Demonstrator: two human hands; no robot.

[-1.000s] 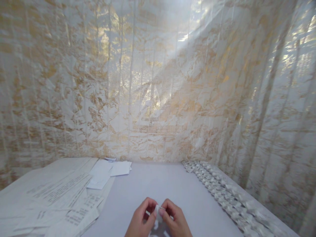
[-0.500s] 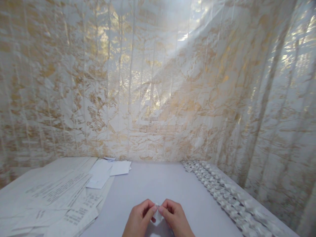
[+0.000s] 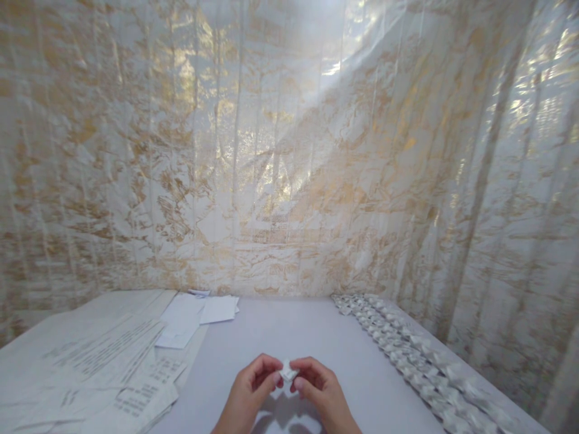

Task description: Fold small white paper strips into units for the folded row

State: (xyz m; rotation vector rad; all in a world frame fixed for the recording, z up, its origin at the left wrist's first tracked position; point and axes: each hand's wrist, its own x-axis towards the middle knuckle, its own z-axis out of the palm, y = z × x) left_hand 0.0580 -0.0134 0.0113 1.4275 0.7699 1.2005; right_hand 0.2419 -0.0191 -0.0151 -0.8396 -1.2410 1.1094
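A small folded white paper piece (image 3: 287, 372) with pointed corners is held just above the table, near the bottom middle of the view. My left hand (image 3: 253, 389) pinches its left side between thumb and fingers. On the opposite side, the fingertips of my right hand (image 3: 321, 389) grip its right edge, with the thumb a little below. Several similar-looking folded paper pieces (image 3: 407, 349) lie in long rows along the table's right side.
The pale table (image 3: 271, 331) carries printed paper sheets (image 3: 104, 355) on the left. Blank white slips (image 3: 219, 309) rest at the back left. A crinkled white-and-gold curtain (image 3: 280, 150) hangs behind the table and along its right side.
My hands have moved slightly apart and up, and the fingers have loosened around the folded paper piece. More of the piece shows between the fingertips now.
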